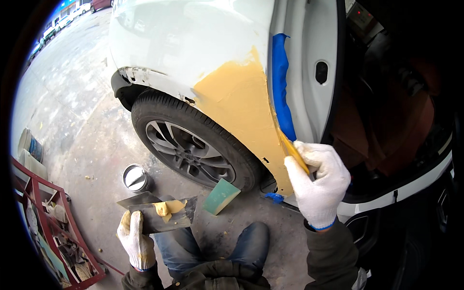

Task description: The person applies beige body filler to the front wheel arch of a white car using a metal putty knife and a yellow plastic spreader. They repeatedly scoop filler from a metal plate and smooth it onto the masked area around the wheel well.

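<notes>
My right hand (pixel 319 181), in a white knit glove, pinches a thin yellow spreader (pixel 297 157). Its far end meets the edge of a broad patch of yellow body filler (pixel 237 99) on the white car's rear panel (pixel 188 38). Blue masking tape (pixel 280 82) runs down the door opening just beside that edge. Low on the left, my left hand (pixel 135 241), gloved too, grips a dark flat plate (pixel 154 222) with a lump of yellow filler (pixel 164 209) on top. A second dark blade (pixel 140 199) shows behind the plate; whether I hold it is unclear.
Below the patch is the car's wheel (pixel 186 150). A green rectangular sheet (pixel 221 196) and a round can (pixel 136 178) are near the tyre. At left stands a red metal rack (pixel 36 183) of supplies, with buckets (pixel 30 145) behind it. The open door frame borders the right.
</notes>
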A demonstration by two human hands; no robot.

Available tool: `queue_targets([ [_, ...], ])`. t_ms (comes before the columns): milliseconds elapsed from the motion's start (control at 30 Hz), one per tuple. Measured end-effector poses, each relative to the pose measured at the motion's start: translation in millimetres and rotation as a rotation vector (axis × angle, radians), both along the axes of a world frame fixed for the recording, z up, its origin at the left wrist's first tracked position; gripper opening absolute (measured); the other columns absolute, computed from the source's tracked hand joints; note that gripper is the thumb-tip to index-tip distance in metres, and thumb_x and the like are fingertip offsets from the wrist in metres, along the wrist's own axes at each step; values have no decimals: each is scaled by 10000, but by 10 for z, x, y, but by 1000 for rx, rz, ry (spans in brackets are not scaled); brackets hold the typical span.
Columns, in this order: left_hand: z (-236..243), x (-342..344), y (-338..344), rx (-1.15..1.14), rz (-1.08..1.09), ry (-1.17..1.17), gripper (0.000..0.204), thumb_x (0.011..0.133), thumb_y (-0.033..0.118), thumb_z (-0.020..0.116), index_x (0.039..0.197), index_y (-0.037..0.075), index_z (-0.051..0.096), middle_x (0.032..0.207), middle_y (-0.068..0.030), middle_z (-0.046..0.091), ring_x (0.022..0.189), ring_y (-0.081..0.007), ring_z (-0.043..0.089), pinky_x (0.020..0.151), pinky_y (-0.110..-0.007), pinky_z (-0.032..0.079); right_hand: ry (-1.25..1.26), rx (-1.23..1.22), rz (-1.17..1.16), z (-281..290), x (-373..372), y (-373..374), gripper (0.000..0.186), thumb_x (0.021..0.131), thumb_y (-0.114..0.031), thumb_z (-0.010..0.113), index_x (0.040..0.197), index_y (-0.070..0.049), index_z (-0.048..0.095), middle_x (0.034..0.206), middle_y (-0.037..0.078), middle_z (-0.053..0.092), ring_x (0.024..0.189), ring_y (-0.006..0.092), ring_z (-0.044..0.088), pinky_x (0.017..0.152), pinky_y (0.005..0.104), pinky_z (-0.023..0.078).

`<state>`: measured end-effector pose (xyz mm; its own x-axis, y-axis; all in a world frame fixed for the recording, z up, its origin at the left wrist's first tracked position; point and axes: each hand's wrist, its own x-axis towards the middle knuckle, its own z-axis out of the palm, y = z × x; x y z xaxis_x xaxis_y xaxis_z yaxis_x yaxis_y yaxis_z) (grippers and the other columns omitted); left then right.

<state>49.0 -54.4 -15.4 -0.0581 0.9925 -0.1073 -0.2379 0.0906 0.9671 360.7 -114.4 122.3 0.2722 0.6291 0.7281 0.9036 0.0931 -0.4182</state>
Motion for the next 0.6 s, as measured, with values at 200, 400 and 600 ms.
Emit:
queue_targets([
  [200, 84, 60, 4, 23, -14, 48, 269, 983, 214, 547, 981, -42, 632, 812, -17, 622, 642, -59, 510, 557, -207, 403, 29, 45, 27, -18, 77, -50, 217, 726, 60, 772, 913, -11, 686, 924, 128, 715, 804, 223, 713, 693, 297, 583],
  [400, 36, 17, 26, 132, -8, 178, 292, 997, 226, 528, 972, -48, 627, 782, -17, 615, 639, -65, 507, 565, -214, 406, -56, 24, 72, 290, 94, 9, 195, 752, 81, 747, 921, 12, 677, 950, 137, 700, 830, 201, 697, 721, 282, 572],
  [600, 34, -42, 39, 24, -24, -19, 239, 980, 175, 553, 999, -49, 633, 851, -33, 648, 699, -76, 562, 617, -213, 452, -193, 67, 105, 454, 22, 216, 272, 676, 85, 773, 909, -37, 700, 903, 94, 714, 805, 240, 692, 689, 311, 565],
])
